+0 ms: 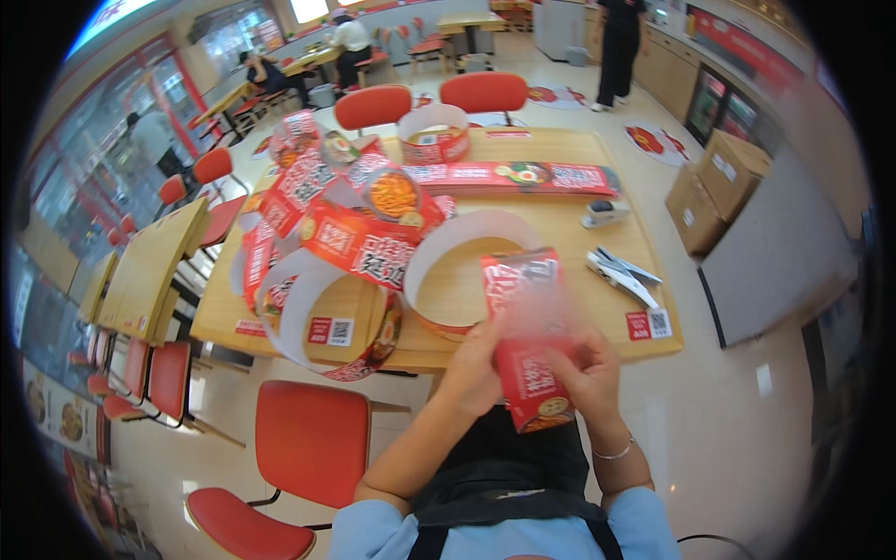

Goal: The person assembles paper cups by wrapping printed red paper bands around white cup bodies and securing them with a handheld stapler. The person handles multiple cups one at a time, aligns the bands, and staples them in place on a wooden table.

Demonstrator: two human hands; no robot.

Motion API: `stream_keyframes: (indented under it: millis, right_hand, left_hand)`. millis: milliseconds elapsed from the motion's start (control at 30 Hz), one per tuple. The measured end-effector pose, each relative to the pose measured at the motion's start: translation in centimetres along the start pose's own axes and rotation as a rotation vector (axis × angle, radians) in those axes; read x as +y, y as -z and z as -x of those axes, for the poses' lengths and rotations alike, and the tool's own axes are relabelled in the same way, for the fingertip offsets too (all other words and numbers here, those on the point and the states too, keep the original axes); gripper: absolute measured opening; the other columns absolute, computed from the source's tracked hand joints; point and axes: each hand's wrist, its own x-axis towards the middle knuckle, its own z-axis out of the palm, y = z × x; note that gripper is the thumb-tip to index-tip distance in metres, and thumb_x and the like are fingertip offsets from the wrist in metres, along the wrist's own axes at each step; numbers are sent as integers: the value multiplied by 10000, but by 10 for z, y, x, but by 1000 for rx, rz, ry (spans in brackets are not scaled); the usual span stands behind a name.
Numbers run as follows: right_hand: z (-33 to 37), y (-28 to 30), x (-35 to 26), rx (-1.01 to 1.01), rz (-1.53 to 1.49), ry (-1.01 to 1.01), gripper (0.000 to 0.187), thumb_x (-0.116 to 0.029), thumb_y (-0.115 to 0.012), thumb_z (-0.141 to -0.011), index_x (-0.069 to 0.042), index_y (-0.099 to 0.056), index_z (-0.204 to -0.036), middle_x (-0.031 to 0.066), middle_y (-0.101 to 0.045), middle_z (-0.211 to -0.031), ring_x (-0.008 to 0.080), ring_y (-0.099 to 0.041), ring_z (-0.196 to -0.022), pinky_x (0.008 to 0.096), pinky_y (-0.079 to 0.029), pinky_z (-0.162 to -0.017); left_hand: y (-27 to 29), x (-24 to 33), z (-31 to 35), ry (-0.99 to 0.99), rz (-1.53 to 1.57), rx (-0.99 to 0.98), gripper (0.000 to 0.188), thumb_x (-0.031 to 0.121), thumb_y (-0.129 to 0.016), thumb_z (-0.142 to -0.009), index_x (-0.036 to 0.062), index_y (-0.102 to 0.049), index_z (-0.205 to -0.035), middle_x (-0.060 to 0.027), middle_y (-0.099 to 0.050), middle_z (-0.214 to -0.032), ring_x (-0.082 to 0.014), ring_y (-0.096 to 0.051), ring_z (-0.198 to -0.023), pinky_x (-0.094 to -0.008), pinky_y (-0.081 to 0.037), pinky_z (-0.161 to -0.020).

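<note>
Both my hands grip a red printed paper strip (532,373) above the table's near edge. My left hand (478,366) is closed on its left side, and my right hand (588,375) pinches its right side, with the thumb on top. The middle of the strip is blurred by motion. Just beyond my left hand stands a paper ring (471,231) with a white inside; whether it joins the held strip I cannot tell. A heap of red printed paper rings (345,229) lies to the left. Flat strips (560,177) lie stacked across the far side.
On the right of the wooden table (597,322) lie a plier-like metal tool (623,277) and a small grey-white device (605,215). Red chairs (313,443) stand around. Cardboard boxes (714,191) are at the right. A person in black (620,47) stands in the background.
</note>
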Motion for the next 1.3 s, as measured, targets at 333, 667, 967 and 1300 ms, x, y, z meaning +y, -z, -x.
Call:
stream_keyframes:
  millis: [333,667,967,1300]
  right_hand:
    - [-2,2,5,-42,71,80,151,34,-685,-809,-25,-547,-825,65,-570,-985,79,-558,-834,212,-465,-696]
    - [-5,3,3,-57,103,65,164,54,-664,-811,-25,-520,-821,67,-555,-977,90,-552,-843,216,-464,-723]
    - [-8,2,8,14,63,80,178,83,-637,-819,-28,-498,-831,59,-546,-960,88,-553,-887,228,-470,-756]
    - [-8,1,7,27,36,43,178,79,-639,-823,-32,-501,-830,44,-548,-937,82,-557,-876,229,-471,-759]
  left_hand:
    - [-6,7,-6,2,5,8,514,407,-307,-1030,20,-371,-1361,-165,-539,-1283,-284,-560,-1155,-447,-456,-991]
    - [-7,9,-10,-23,3,-22,449,351,-417,-1015,18,-435,-1315,-119,-565,-1255,-219,-567,-1136,-399,-461,-980]
    - [-6,-6,3,-143,-269,-31,423,50,-545,-945,41,-420,-1349,-77,-569,-1261,-150,-553,-1137,-332,-449,-977]
    - [-3,-7,0,-164,-358,-43,443,2,-568,-923,28,-424,-1340,-71,-578,-1247,-137,-552,-1129,-313,-447,-972]
